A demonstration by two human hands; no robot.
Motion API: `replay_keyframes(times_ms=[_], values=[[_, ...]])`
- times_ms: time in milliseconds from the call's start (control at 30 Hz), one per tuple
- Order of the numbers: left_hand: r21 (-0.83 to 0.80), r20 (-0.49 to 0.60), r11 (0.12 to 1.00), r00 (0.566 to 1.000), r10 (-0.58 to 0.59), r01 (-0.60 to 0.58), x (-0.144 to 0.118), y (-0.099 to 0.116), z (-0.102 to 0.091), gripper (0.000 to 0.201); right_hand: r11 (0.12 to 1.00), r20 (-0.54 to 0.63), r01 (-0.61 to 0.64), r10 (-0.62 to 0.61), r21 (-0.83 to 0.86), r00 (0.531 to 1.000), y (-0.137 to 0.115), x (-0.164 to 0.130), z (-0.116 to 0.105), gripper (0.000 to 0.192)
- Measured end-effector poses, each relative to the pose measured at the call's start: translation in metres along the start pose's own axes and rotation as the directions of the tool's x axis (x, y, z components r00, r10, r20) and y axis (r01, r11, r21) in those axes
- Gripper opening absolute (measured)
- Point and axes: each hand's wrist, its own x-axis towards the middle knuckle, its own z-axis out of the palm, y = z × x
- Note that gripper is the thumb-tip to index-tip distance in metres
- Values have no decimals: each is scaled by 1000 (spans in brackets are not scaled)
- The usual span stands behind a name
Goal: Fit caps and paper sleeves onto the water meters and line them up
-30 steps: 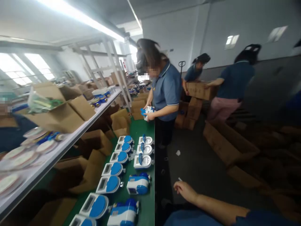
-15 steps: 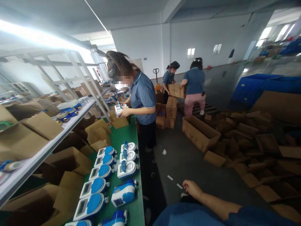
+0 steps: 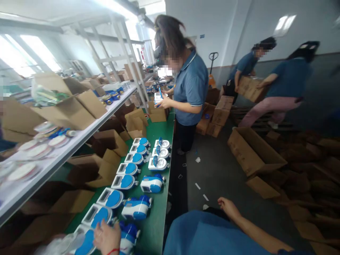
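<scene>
While the left hand grips a blue-and-white meter, an open cardboard box holds green packets.

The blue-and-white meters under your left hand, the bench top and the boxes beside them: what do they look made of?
The meters look like glossy moulded plastic: smooth white housings, blue lids catching the light. The left hand rests on the nearest one. The bench top appears to be a matte green mat, perhaps rubber; uncertain. The boxes are plain brown cardboard, with folded flaps.
</scene>
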Motion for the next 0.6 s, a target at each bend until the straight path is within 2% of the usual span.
replay_keyframes(times_ms=[133, 267, 400, 500, 600], values=[[-22, 32, 997, 997, 76, -76, -18, 1, 48, 54, 998, 84, 31, -27, -53, 996, 6, 21, -16, 22], [-98, 67, 991, 993, 101, -94, -51, 28, 78, 54, 999, 150, 16, -10, -37, 989, 11, 56, -31, 24], [-287, 119, 958, 991, 56, -20, -76, 83, 96, 52, 999, 206, 32, -23, -41, 978, 20, 104, -45, 25], [-437, 179, 897, 984, 20, 61, -79, 135, 113, 50, 998, 243, 56, -46, -35, 969, 21, 146, -57, 26], [-554, 298, 791, 949, -101, 259, -69, 186, 138, 51, 996, 276, 85, -80, -6, 958, 9, 196, -70, 28]])
